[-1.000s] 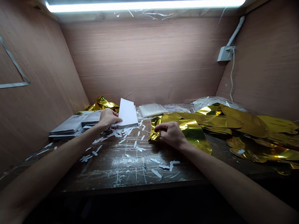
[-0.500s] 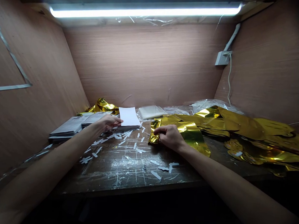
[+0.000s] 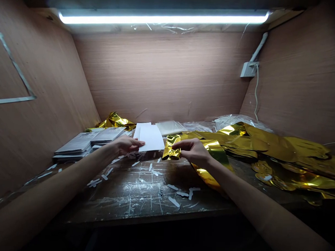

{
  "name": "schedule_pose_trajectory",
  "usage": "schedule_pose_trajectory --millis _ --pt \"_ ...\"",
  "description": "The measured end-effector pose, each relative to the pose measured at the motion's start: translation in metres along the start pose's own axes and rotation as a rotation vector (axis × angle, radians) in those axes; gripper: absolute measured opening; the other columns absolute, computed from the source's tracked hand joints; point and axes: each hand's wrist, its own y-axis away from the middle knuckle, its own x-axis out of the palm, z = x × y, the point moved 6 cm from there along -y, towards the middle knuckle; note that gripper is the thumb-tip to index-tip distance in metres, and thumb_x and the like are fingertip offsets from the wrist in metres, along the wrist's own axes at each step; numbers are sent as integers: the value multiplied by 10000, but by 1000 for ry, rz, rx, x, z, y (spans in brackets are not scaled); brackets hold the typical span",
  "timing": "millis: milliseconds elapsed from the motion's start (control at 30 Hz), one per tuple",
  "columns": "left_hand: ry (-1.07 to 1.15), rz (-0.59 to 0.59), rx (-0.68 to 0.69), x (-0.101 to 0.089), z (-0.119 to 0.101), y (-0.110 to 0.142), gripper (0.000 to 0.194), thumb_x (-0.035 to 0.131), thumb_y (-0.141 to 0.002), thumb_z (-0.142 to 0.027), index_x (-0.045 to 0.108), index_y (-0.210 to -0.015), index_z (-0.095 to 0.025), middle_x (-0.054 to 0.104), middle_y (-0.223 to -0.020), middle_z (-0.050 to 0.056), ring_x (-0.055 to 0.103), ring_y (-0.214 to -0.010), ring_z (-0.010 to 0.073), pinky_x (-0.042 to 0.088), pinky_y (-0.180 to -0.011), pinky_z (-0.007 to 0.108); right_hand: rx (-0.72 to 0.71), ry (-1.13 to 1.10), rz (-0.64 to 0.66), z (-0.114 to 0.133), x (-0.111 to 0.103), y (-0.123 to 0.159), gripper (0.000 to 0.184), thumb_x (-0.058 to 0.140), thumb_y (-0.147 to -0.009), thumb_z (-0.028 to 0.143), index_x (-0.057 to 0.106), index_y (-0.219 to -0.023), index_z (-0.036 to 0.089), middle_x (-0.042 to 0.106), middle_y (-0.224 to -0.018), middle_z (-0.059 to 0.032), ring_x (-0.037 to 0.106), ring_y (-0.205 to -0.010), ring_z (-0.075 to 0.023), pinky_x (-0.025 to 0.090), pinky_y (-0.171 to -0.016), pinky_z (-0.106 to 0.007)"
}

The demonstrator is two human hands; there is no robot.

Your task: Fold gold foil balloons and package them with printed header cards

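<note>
Gold foil strip [image 3: 215,150] is pinched in the right hand [image 3: 192,150], fingers closed on it, with its crumpled end [image 3: 171,147] poking out left of the fingers and the rest trailing down past the wrist; left hand [image 3: 127,145] sits nearby, gripping the edge of some white paper sheets [image 3: 151,137], which lie just beside that crumpled end; stacked printed booklets [image 3: 84,142] are off to the left, a clear plastic bag [image 3: 170,127] at the back, a big heap of gold foil [image 3: 276,144] on the right; white paper offcuts [image 3: 173,202] litter the plastic-covered bench [image 3: 131,208].
</note>
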Motion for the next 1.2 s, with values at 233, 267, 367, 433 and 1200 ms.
schedule_pose_trajectory --millis 233,267,367,433,1200 --pt "-446 315 -39 39 32 55 398 963 -580 -299 627 -742 -160 723 -772 46 697 -725 181 553 -659 273 85 65 312 11 19 7 315 735 -685 146 841 -975 209 814 -908 -61 744 -749 -185 597 -670 -280" --pt "-560 328 -15 43 34 62 405 947 -599 -366 620 -742 -174 711 -727 29 679 -675 180 527 -608 271 92 129 334 11 22 11 320 723 -690 131 843 -976 212 813 -866 -49 733 -701 -175 578 -626 -264" --pt "-1042 245 217 48 27 76 374 869 -678 -489 644 -724 -193 673 -640 21 622 -580 189 434 -527 278 56 305 366 8 29 24 351 687 -705 90 844 -986 233 808 -804 -22 713 -635 -161 533 -580 -244" --pt "-1315 132 504 55 14 87 347 780 -787 -511 668 -702 -193 653 -616 32 609 -582 199 420 -551 299 -6 356 365 7 32 29 353 678 -733 92 840 -1004 251 813 -855 -19 731 -669 -162 533 -620 -243" --pt "-1249 651 1014 72 52 97 1003 707 -802 -605 368 -1561 -44 426 -1584 238 408 -1464 400 395 -1203 523 -315 625 838 15 68 6 131 617 -796 256 701 -887 214 685 -633 -4 560 -555 -161 361 -581 -294"
